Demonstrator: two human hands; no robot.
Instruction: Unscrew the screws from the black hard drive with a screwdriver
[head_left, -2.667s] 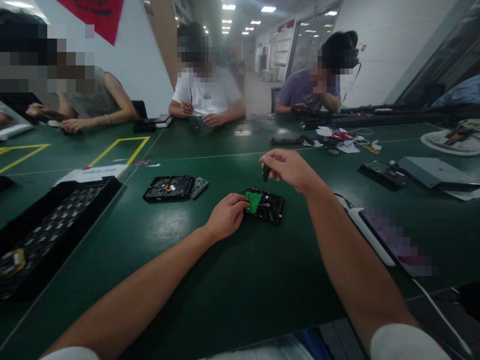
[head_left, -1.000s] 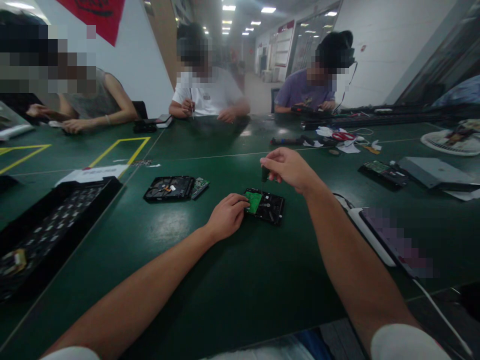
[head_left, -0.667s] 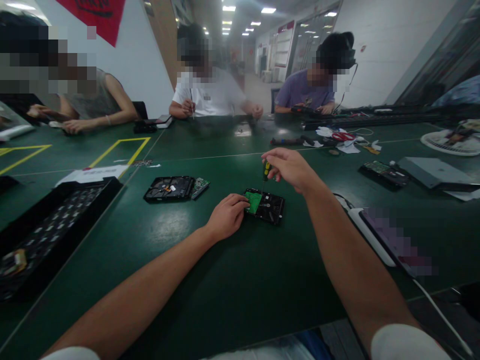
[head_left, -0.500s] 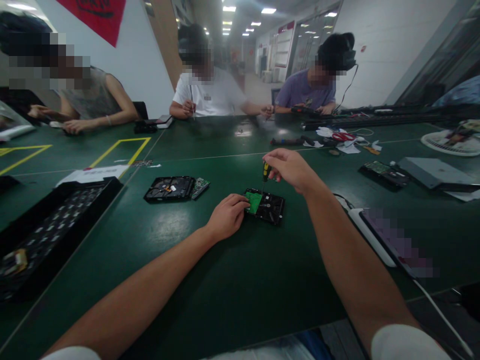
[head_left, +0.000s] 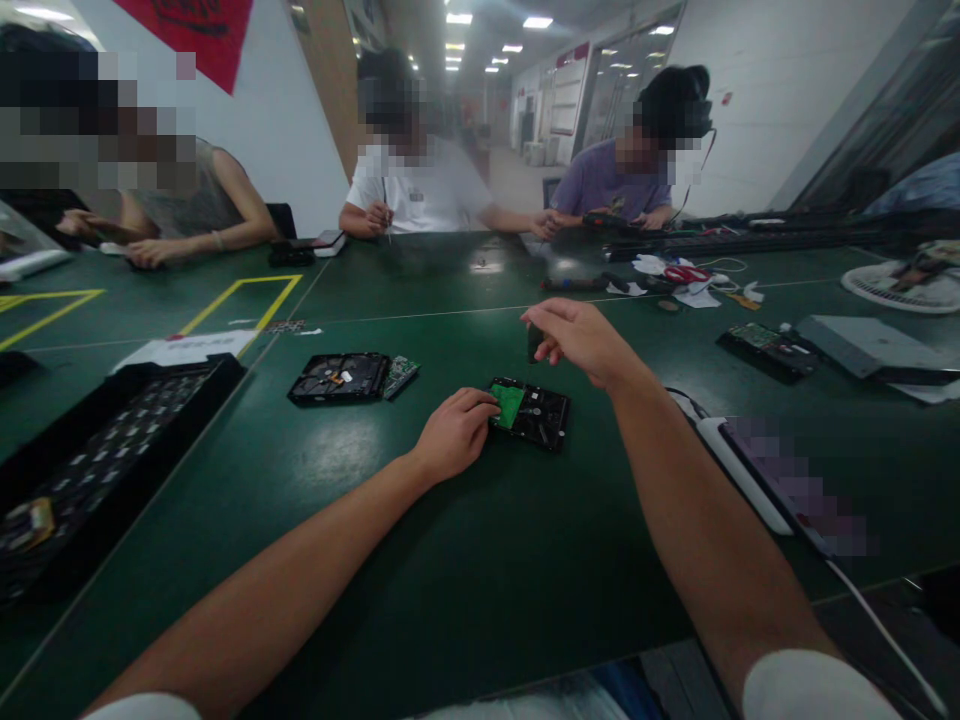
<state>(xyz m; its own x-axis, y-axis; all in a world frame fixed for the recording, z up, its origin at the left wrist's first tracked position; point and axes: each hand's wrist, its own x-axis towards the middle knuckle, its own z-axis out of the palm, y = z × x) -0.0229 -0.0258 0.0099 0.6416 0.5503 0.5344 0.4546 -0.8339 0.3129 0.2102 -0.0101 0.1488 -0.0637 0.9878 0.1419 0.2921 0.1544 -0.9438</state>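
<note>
A black hard drive (head_left: 546,415) with a green board (head_left: 509,403) at its left part lies flat on the dark green table (head_left: 480,560). My left hand (head_left: 456,432) rests against the drive's left end, its fingers closed on the edge beside the green board. Above the drive, my right hand (head_left: 574,338) holds a small screwdriver (head_left: 534,343) upright by its handle. The tool's shaft is too blurred to make out, so whether its tip touches the drive cannot be told.
Left of the drive lie another hard drive (head_left: 341,378) and a loose circuit board (head_left: 401,377). A black tray (head_left: 112,450) stands far left. At right are a third drive (head_left: 769,350) and a grey box (head_left: 877,345). Three people sit across the table.
The screwdriver's yellow and black handle now looks dark and blurred, and its shaft no longer shows clearly. My left hand and the drive have not moved. A person's hand opposite has shifted slightly right.
</note>
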